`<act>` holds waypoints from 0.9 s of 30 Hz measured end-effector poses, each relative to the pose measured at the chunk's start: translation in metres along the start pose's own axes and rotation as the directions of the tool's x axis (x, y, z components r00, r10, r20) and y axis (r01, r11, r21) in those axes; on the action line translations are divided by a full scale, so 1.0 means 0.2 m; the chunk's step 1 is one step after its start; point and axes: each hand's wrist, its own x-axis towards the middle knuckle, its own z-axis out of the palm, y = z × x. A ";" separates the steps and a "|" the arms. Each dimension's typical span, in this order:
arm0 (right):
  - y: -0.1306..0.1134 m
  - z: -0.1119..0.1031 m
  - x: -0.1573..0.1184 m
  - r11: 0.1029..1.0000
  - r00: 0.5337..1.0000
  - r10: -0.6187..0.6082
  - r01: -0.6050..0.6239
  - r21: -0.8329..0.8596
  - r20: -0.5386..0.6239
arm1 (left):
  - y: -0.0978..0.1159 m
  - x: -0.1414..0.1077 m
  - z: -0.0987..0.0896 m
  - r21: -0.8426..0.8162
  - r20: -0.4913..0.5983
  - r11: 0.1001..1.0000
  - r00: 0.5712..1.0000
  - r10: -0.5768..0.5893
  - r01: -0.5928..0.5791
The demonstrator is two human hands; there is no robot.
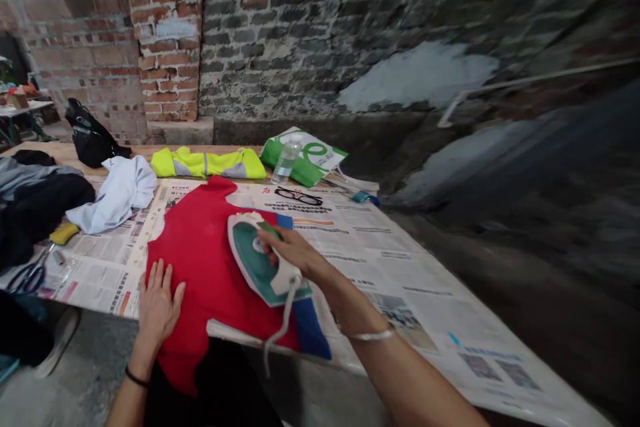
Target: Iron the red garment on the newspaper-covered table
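Observation:
My left hand [159,301] lies flat on a red cloth garment [200,267], fingers spread and holding nothing. My right hand [293,249] grips a teal and white steam iron [257,259] over the garment's right side. The iron is tilted, and I cannot tell whether its soleplate touches the cloth. Its white cord [283,323] hangs toward the table's front edge. A blue cloth part [309,328] shows beyond the iron, partly hidden by it.
Newspaper sheets [360,247] cover the table. Along the back lie a yellow high-visibility vest [207,163], a green and white bag [305,157], a water bottle [287,160] and glasses [299,196]. Pale cloth [117,195], dark clothes [35,207] and scissors [30,278] lie left.

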 end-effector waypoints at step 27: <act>-0.26 0.35 0.03 0.986 0.957 -0.138 0.156 -0.052 0.254 | 0.01 -0.01 0.01 -0.032 0.014 0.999 0.999 -0.037 0.038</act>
